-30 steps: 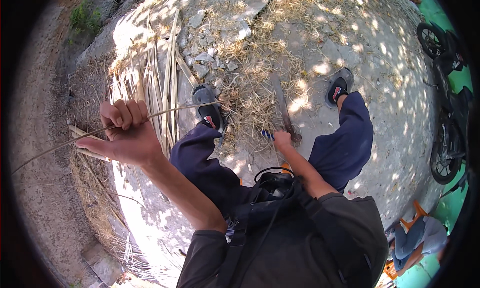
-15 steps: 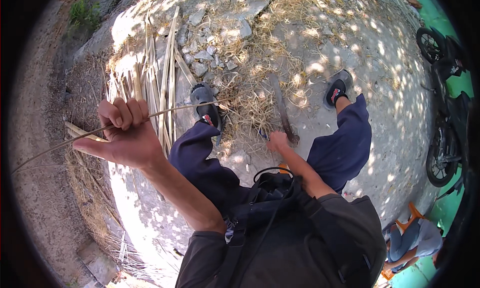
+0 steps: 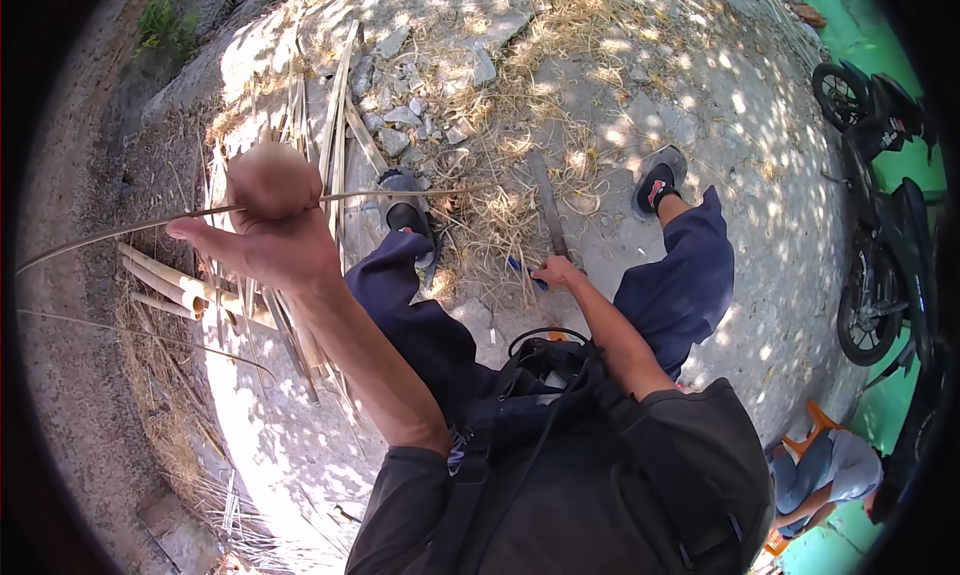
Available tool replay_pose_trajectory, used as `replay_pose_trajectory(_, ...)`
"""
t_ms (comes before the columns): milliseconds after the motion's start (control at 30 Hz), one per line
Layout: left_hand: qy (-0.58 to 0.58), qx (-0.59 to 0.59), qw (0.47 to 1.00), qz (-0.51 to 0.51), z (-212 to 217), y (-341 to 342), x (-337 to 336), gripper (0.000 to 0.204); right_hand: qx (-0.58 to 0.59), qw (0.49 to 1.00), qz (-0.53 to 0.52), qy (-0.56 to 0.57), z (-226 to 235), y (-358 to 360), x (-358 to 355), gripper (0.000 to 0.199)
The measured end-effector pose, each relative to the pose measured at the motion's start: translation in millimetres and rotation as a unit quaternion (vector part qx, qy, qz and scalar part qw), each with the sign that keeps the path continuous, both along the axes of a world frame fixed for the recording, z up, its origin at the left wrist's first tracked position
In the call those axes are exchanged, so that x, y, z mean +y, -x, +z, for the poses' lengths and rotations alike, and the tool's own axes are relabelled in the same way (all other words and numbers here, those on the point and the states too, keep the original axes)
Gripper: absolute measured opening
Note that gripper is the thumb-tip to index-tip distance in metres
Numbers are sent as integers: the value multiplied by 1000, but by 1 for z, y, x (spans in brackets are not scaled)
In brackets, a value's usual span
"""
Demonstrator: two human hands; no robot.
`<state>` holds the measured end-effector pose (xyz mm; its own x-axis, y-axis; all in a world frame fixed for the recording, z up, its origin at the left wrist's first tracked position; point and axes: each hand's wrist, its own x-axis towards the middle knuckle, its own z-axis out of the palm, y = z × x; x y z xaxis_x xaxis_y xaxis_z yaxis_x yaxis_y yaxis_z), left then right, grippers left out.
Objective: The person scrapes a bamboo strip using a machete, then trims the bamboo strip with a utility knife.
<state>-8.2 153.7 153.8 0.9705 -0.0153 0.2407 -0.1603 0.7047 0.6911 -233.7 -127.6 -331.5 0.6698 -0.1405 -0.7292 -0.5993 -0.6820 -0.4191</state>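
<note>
Bamboo strip [image 3: 120,230], thin and long, runs from the far left edge across to the right, passing through the left hand [image 3: 265,230], which is raised and closed around it with the thumb stretched out to the left. Below that hand, split bamboo pieces [image 3: 170,280] lie in a loose pile on the ground, with more slats [image 3: 335,125] fanned out farther away toward some broken stones [image 3: 405,115]. Dry shavings [image 3: 500,225] litter the concrete ground [image 3: 700,105] between the person's feet. The left sandal [image 3: 408,210] sits just right of the raised hand; the strip's free end reaches past it. Farther right and lower, the right hand [image 3: 555,272] is clamped on the handle of a long knife [image 3: 548,210], whose blade points away over the shavings and rests on or near the ground. The two hands are well apart. Right again, the right sandal [image 3: 655,180] is planted on bare concrete. At the far right edge a parked motorcycle [image 3: 880,225] stands, and another person [image 3: 825,475] crouches in the near right corner.
</note>
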Motion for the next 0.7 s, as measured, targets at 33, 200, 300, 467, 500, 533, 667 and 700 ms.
replay_pose_trajectory(33,1,-3,1000,-4,-1,-1,0,84,-16,1000,16,8,0,2,-4,48)
replay_pose_trajectory(200,-14,-6,1000,-6,-1,1,-1,85,-4,993,26,117,11,6,8,35)
replay_pose_trajectory(300,-11,6,1000,-8,0,4,4,85,-47,990,32,130,24,6,11,32)
replay_pose_trajectory(467,5,-11,999,-48,0,4,1,84,-62,989,-81,102,15,14,-17,47)
replay_pose_trajectory(500,-3,-15,998,-54,0,5,3,84,-92,988,-81,93,17,13,-15,49)
replay_pose_trajectory(533,-12,-18,998,-60,0,7,4,84,-121,986,-82,85,20,11,-13,50)
replay_pose_trajectory(667,-24,-12,998,-53,1,9,5,86,-85,977,-186,-52,29,7,-2,46)
replay_pose_trajectory(700,-26,-12,998,-51,0,9,8,86,-90,965,-230,-85,33,6,7,40)
